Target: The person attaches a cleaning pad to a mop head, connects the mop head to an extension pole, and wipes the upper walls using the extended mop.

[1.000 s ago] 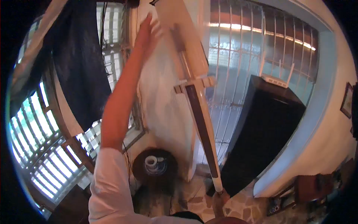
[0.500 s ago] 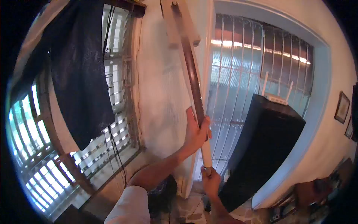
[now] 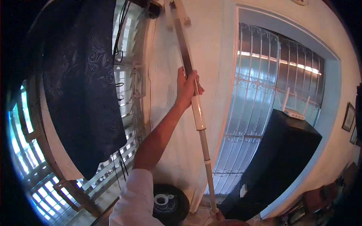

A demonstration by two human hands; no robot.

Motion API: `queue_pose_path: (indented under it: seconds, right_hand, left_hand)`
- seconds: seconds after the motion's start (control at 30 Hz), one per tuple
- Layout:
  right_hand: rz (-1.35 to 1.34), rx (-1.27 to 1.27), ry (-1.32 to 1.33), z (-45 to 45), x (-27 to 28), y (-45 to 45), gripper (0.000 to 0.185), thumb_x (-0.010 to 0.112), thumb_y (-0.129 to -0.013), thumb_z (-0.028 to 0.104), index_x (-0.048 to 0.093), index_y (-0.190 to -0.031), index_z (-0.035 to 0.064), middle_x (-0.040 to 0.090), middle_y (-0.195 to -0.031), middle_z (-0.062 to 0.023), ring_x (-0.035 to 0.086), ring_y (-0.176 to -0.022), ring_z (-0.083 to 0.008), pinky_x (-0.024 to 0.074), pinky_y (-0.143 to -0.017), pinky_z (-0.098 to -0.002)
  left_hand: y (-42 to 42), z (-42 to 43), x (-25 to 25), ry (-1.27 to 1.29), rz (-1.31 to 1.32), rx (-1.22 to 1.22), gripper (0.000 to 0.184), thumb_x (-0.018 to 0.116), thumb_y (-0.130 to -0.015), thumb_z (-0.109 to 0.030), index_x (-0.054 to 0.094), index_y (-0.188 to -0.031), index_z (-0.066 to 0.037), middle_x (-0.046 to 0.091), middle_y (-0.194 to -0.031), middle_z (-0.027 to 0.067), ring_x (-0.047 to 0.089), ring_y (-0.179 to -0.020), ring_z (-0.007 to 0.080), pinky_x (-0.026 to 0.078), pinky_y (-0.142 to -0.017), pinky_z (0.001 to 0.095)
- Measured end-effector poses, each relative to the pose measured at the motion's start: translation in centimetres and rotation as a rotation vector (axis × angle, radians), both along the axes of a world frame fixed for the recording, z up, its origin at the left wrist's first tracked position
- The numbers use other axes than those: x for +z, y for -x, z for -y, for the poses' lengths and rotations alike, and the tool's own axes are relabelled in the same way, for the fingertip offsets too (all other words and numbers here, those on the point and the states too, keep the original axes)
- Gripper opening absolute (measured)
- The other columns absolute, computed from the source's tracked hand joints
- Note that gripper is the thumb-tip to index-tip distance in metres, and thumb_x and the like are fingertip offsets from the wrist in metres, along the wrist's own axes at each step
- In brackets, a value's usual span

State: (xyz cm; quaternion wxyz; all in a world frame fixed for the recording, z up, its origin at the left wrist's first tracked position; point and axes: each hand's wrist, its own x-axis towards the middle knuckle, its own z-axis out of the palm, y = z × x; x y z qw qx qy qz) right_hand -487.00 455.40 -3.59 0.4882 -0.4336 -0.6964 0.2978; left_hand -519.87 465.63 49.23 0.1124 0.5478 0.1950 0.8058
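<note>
A long telescopic pole (image 3: 204, 145) leans across the middle of the head view, dark at the top, white in the middle and thin and grey-brown below. My left hand (image 3: 187, 87) is wrapped round it where the dark part meets the white part. Low in the view, my right hand (image 3: 219, 216) grips the thin lower end, with its fingers partly cut off by the frame edge. A pale blocky piece (image 3: 181, 22) shows around the pole's upper end, blurred, and I cannot tell whether it is joined to it.
A dark cloth (image 3: 83, 86) hangs before the louvred window (image 3: 130, 83) at left. A black round object (image 3: 171, 207) sits on the floor below. To the right stand a tall black cabinet (image 3: 279, 162) with a white router (image 3: 293, 114) and a barred door (image 3: 256, 86).
The pole has lengthened, its thin lower section now drawn out of the white part. My left hand has gone up and slightly left, my right hand down. The view has shifted.
</note>
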Motion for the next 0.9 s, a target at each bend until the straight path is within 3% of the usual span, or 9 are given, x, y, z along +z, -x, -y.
queue_pose_path:
  seconds: [0.1,0.2,0.27,0.3,0.4,0.47,0.67,0.8,0.9]
  right_hand:
    - [-0.02,-0.046,-0.05,-0.2,0.7,2.5,0.038,0.065,-0.1,0.039,0.064,-0.098,0.0003,0.061,-0.076,-0.0065,0.059,-0.072,-0.0183,0.0459,-0.062,-0.0353]
    - [-0.016,-0.064,-0.112,-1.8,3.4,3.5,0.041,0.059,-0.103,0.039,0.063,-0.096,-0.0009,0.057,-0.071,-0.0063,0.055,-0.066,-0.0177,0.0438,-0.059,-0.0358]
    - [-0.019,-0.085,-0.145,-3.2,5.2,4.1,0.043,0.056,-0.105,0.04,0.062,-0.095,-0.0017,0.055,-0.068,-0.0062,0.053,-0.062,-0.0174,0.0424,-0.057,-0.0361]
    - [-0.03,-0.096,-0.158,-4.0,6.1,4.6,0.044,0.056,-0.105,0.04,0.061,-0.095,-0.0021,0.055,-0.067,-0.0061,0.052,-0.061,-0.0173,0.0412,-0.056,-0.0364]
    - [-0.054,-0.127,-0.202,-5.9,10.6,6.2,0.045,0.057,-0.105,0.041,0.059,-0.096,-0.0032,0.054,-0.065,-0.0057,0.048,-0.057,-0.0171,0.0378,-0.052,-0.0375]
    - [-0.042,-0.096,-0.121,-4.6,14.8,6.4,0.046,0.059,-0.103,0.042,0.06,-0.099,-0.0038,0.056,-0.065,-0.0068,0.05,-0.056,-0.0186,0.0399,-0.054,-0.0396]
    - [-0.124,-0.136,-0.168,-4.8,9.7,4.7,0.043,0.063,-0.102,0.043,0.062,-0.097,0.0005,0.066,-0.076,-0.0139,0.065,-0.068,-0.0233,0.0489,-0.061,-0.0392]
    - [-0.028,-0.187,-0.214,-4.5,1.4,0.9,0.046,0.067,-0.099,0.038,0.064,-0.114,-0.0057,0.062,-0.071,-0.0127,0.058,-0.063,-0.0167,0.0463,-0.057,-0.0366]
    - [-0.105,-0.141,-0.138,-4.6,3.5,1.9,0.046,0.067,-0.1,0.039,0.065,-0.113,-0.0051,0.063,-0.073,-0.0103,0.057,-0.064,-0.0147,0.0455,-0.057,-0.0348]
  left_hand:
    - [3.7,-1.8,2.4,-0.017,-0.037,-0.041,0.031,0.061,-0.103,-0.032,0.04,-0.111,-0.01,0.058,-0.083,0.0069,0.059,-0.049,0.0172,0.057,-0.051,0.0373]
    - [5.6,-3.0,4.0,0.043,-0.099,-0.016,0.048,0.06,-0.103,-0.028,0.031,-0.136,-0.007,0.06,-0.094,0.0103,0.064,-0.055,0.02,0.058,-0.055,0.0353]
    - [4.7,-3.9,2.9,0.306,-0.154,0.363,0.082,0.063,-0.101,-0.028,0.007,-0.156,-0.006,0.063,-0.101,0.0138,0.068,-0.061,0.0239,0.061,-0.06,0.0359]
    - [5.0,-5.6,1.0,0.303,-0.159,0.366,0.082,0.063,-0.101,-0.028,0.007,-0.156,-0.006,0.063,-0.101,0.0138,0.068,-0.061,0.0239,0.061,-0.06,0.0359]
    - [6.3,-9.5,-2.1,-0.217,-0.473,0.92,0.105,0.068,-0.098,-0.027,-0.016,-0.159,-0.009,0.065,-0.105,0.0175,0.07,-0.066,0.0278,0.062,-0.064,0.0391]
    - [4.1,-5.2,-0.8,0.181,-0.24,0.342,0.104,0.069,-0.097,-0.021,-0.014,-0.16,-0.009,0.067,-0.107,0.0211,0.071,-0.072,0.0316,0.062,-0.07,0.041]
    - [3.8,-7.2,-4.5,0.125,-0.324,0.532,0.101,0.066,-0.097,-0.015,-0.013,-0.161,-0.008,0.068,-0.11,0.0273,0.072,-0.076,0.0352,0.061,-0.074,0.0434]
    - [-1.6,-5.2,-12.2,0.163,-0.291,0.545,0.102,0.067,-0.097,-0.017,-0.012,-0.161,-0.005,0.071,-0.106,0.0257,0.072,-0.077,0.0363,0.058,-0.072,0.0451]
    - [-0.9,-7.1,-11.0,0.169,-0.276,0.573,0.104,0.069,-0.096,-0.021,-0.011,-0.161,-0.004,0.072,-0.101,0.0238,0.072,-0.077,0.0367,0.058,-0.071,0.0441]
